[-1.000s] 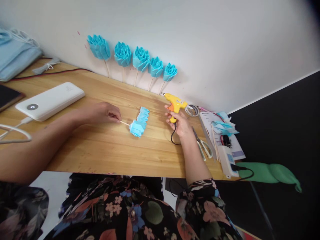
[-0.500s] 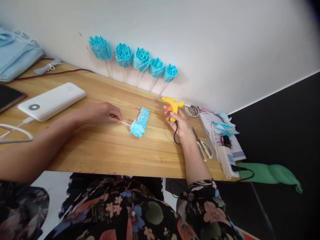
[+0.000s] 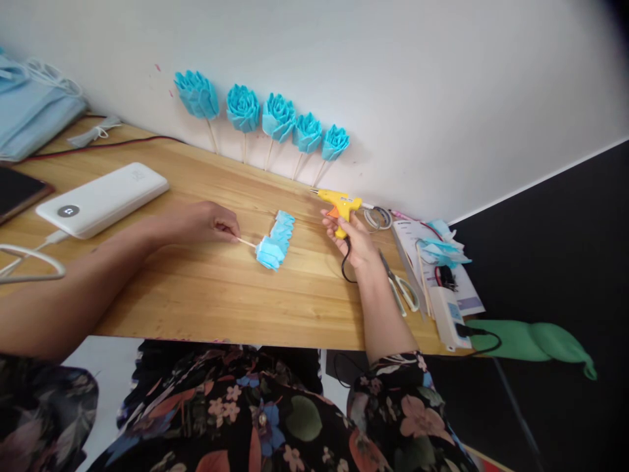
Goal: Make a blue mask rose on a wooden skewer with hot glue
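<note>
Between the fingertips of my left hand (image 3: 211, 224) is the end of a thin wooden stick (image 3: 246, 242). At the stick's other end a blue folded flower head (image 3: 271, 254) lies on its side on the table, with a pleated blue strip (image 3: 282, 226) trailing from it toward the wall. My right hand (image 3: 354, 241) is closed around the handle of a yellow glue gun (image 3: 341, 203), raised above the table with its nozzle pointing left. Scissors (image 3: 401, 288) with pale handles lie beside my right forearm.
Several finished blue flowers (image 3: 243, 109) on sticks lean against the wall. A white power bank (image 3: 105, 198) and a dark phone (image 3: 19, 191) lie at left, near folded blue fabric (image 3: 34, 111). At right are papers (image 3: 410, 239), a power strip (image 3: 448, 314) and a green bag (image 3: 531, 339).
Almost nothing differs. Both hands keep their grips and places, and the glue gun has barely shifted.
</note>
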Available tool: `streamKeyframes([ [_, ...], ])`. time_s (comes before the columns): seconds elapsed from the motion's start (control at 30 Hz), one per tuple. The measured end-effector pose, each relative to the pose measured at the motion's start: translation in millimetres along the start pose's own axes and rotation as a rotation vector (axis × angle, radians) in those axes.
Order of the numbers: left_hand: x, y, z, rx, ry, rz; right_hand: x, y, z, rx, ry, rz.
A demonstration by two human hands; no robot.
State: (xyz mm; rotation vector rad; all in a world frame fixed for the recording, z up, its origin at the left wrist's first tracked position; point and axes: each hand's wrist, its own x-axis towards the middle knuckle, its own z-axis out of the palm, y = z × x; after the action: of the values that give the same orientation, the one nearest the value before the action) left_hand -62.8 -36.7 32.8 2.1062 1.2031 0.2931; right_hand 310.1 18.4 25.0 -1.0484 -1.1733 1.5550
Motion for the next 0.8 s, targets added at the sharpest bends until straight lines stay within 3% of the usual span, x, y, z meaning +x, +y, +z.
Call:
streamKeyframes([
  [0.63,-0.8,6.1,-1.3,0.013,0.003,-0.015,5.2,0.5,-1.6,0.039,0.079,-0.020],
  [0.8,-1.3,5.4,-1.4,0.009,0.002,-0.008,6.2,1.4,-2.8,0.111,0.076,-0.096],
])
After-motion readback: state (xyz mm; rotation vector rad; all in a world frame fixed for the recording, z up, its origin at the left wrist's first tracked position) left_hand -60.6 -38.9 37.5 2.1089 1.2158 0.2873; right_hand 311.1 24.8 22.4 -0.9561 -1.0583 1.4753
